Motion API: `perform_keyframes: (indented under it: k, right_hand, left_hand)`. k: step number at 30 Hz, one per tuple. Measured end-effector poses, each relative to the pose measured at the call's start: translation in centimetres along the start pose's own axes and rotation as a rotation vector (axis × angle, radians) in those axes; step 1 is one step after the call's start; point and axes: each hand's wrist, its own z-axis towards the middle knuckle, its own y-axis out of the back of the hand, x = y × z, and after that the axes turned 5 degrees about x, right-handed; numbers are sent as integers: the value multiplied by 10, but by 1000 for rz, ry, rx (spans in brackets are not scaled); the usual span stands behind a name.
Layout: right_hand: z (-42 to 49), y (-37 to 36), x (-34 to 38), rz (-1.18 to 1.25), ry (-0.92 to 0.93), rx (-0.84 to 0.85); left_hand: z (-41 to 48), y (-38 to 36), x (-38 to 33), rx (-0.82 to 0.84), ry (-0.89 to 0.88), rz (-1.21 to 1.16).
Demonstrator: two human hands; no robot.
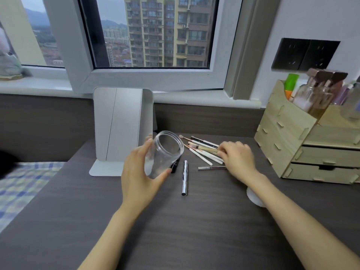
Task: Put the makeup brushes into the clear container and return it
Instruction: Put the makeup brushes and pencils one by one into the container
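While jar is up & empty, status as follows:
L hand: left hand wrapped round the clear container, thumb under, fingers behind; jar tilted, open mouth facing up-right toward the brush pile.
R hand: right hand palm-down on handle ends of the makeup brushes; fingers curled together over them, can't tell if any brush is actually pinched yet.
Brushes: loose fan on desk, between jar & R hand; long axes run upper-left to lower-right, bristle ends nearest the jar mouth.
Key relation: jar mouth just left of brush tips, so R hand is the nearer one; prob. lift by handles & feed in.
Strays: silver tube lies apart, near-upright in view; thin silver stick just beside R hand.
Return spot: likely wooden organizer, far right.
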Motion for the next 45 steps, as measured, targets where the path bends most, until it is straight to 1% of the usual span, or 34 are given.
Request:
perform_keyframes:
  k: [1,2,3,4,6,9,11,14,16,18,20,22,23,24,25,26,27,28,30,31,32,35,37,41,45]
  right_hand:
    - [-6,12,1,149,-11,-71]
    - [-13,25,3,292,18,-124]
    - [-20,38,7,384,82,-156]
    - [-28,50,12,405,162,-172]
    - [-39,65,27,318,297,-174]
    - [-42,66,53,193,367,-114]
    - [-42,60,68,242,380,-58]
    - [-43,50,83,444,330,-11]
    - [-39,45,89,530,279,-21]
    - [-36,42,94,552,266,-40]
    - [-36,39,96,547,311,5]
    - [-39,35,94,551,396,95]
    - [-41,33,90,604,406,117]
    - [-43,30,85,701,365,82]
    - [-44,27,79,790,295,-10]
    - [-45,21,71,806,211,-117]
    - [-47,12,64,723,150,-158]
    - [-51,1,60,550,134,-101]
    - [-65,-23,61,193,153,122]
    - [-70,-33,63,109,144,183]
    - [-73,-39,65,81,129,204]
    - [-68,-46,76,51,149,123]
    - [-64,-46,82,80,138,101]
    - [-61,-47,81,125,12,117]
    - [-54,-49,66,136,-4,139]
  left_hand:
    - [0,-1,1,-3,-28,51]
    - [1,-1,2,-6,-48,96]
    - [1,-1,3,-8,-56,138]
    - [2,-1,3,-8,-58,172]
    - [2,-2,2,-3,-78,219]
    - [1,-3,2,37,-133,253]
    - [-1,-2,2,66,-156,266]
    - [-3,1,3,94,-177,284]
    - [-2,5,4,108,-173,291]
    - [-2,7,4,126,-168,322]
    - [-1,8,5,140,-171,352]
    - [-1,8,7,144,-174,368]
    - [-1,8,8,140,-173,375]
    - [-1,8,8,131,-168,377]
    - [-1,8,9,117,-160,373]
    - [-1,9,10,102,-147,367]
    - [-1,9,10,88,-126,361]
    - [0,9,10,77,-104,358]
    - [0,9,10,71,-79,360]
    - [0,8,10,72,-78,363]
    - [0,7,9,75,-81,368]
    - [-2,5,7,82,-95,377]
    - [-3,4,6,91,-100,378]
    - [-3,3,5,97,-107,376]
    - [-3,2,5,106,-113,369]
